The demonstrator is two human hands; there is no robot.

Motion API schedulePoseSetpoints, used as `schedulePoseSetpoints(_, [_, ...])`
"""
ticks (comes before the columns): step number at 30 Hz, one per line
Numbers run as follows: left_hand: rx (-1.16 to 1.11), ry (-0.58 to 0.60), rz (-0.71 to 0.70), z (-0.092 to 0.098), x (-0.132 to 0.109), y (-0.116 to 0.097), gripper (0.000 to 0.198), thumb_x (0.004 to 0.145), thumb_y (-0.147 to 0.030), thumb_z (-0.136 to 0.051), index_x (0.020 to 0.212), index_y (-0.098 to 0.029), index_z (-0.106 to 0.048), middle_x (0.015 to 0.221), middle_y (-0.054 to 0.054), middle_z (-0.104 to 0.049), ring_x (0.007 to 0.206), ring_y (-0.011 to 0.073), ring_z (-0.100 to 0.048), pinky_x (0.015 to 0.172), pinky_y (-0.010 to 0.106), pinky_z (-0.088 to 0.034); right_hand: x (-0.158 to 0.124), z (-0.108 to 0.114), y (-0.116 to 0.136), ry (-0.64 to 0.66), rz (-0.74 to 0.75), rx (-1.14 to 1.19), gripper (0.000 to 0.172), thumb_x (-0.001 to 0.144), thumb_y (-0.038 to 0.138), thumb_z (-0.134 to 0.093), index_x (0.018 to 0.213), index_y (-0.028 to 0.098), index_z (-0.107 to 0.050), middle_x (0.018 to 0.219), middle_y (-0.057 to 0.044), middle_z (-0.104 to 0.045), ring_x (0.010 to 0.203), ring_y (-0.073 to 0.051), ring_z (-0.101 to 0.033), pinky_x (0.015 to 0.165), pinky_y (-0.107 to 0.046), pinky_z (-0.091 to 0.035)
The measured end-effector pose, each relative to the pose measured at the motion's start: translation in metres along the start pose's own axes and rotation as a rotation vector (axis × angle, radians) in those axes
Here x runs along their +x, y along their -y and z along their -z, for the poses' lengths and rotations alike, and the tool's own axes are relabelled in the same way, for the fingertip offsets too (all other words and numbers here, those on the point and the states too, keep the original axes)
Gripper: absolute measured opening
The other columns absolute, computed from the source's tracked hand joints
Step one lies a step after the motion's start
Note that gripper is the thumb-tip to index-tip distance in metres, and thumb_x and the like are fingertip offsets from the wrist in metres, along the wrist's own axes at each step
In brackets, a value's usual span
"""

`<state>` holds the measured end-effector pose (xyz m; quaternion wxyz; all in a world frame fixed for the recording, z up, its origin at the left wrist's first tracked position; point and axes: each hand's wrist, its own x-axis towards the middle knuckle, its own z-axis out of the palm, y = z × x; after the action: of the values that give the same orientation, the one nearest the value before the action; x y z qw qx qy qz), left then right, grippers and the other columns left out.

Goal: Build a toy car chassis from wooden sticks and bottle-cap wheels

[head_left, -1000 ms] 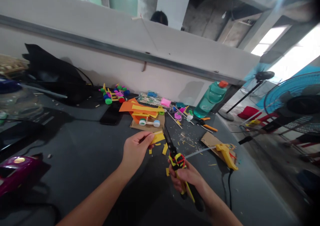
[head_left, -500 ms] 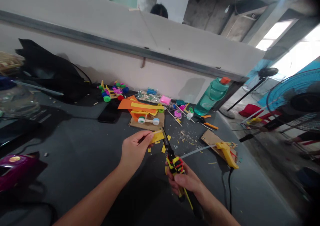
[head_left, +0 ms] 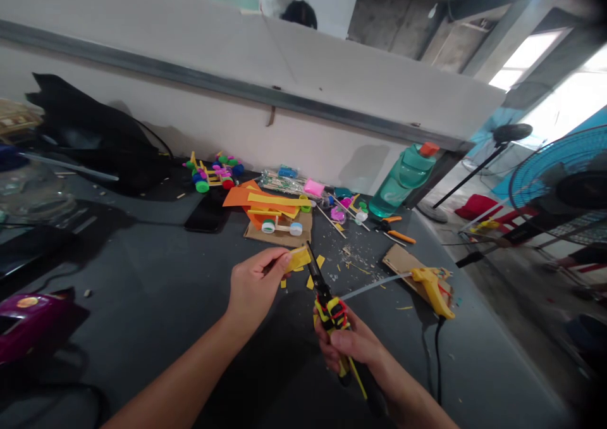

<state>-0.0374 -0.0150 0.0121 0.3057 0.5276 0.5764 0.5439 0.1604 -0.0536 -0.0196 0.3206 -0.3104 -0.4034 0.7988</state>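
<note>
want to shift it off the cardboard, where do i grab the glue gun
Grip the yellow handle of the glue gun from the near right: it slants toward you off the cardboard, cord at its base. Keep clear of the glue stick poking left.

Left hand (head_left: 253,288) pinching yellow foam strip (head_left: 298,259), right hand (head_left: 344,345) gripping scissors (head_left: 318,283)

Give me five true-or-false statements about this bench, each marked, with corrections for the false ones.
1. The left hand pinches a yellow strip. True.
2. The right hand holds a hot glue gun. False: it grips black-and-yellow scissors; the gun lies on cardboard.
3. The teal bottle has an orange cap. True.
4. Yellow offcuts lie on the dark bench. True.
5. The black phone lies on the orange sheet. False: it lies on the bench beside the sheet.
</note>
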Motion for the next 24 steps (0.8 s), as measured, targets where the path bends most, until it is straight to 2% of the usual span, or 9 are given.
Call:
schedulePoseSetpoints(8, [-0.028,-0.007,0.081,0.0004,0.0018,-0.0017,0.018,0.078,-0.033,-0.061,0.083,-0.019,-0.07,0.071,-0.002,-0.07,0.057,0.0126,-0.066,0.054,0.019,-0.052,-0.0008,-0.0012,0.0014,0.004,0.007,-0.01,0.05,0.068,0.041,-0.073,0.105,0.022,-0.046,0.079,0.003,-0.05,0.048,-0.005,-0.046,0.044,-0.019,-0.038])
schedulePoseSetpoints(18, [0.009,-0.01,0.036,0.0001,0.0006,-0.0005,0.017,0.079,-0.034,-0.06,0.083,-0.02,-0.071,0.071,-0.003,-0.07,0.057,0.0121,-0.066,0.055,0.019,-0.052,0.0025,0.0038,-0.004,0.007,0.002,-0.021,0.049,0.068,0.039,-0.074,0.105,0.022,-0.045,0.078,0.004,-0.051,0.046,-0.004,-0.046,0.042,-0.019,-0.038])
schedulePoseSetpoints(24, [-0.021,-0.025,0.08,0.0013,0.0017,-0.0022,0.017,0.078,-0.033,-0.06,0.083,-0.02,-0.07,0.072,-0.002,-0.07,0.056,0.0119,-0.066,0.053,0.018,-0.052,0.0017,0.0049,-0.0042,0.005,-0.021,-0.014,0.051,0.068,0.038,-0.074,0.106,0.022,-0.045,0.08,0.003,-0.051,0.047,-0.004,-0.047,0.043,-0.019,-0.039])
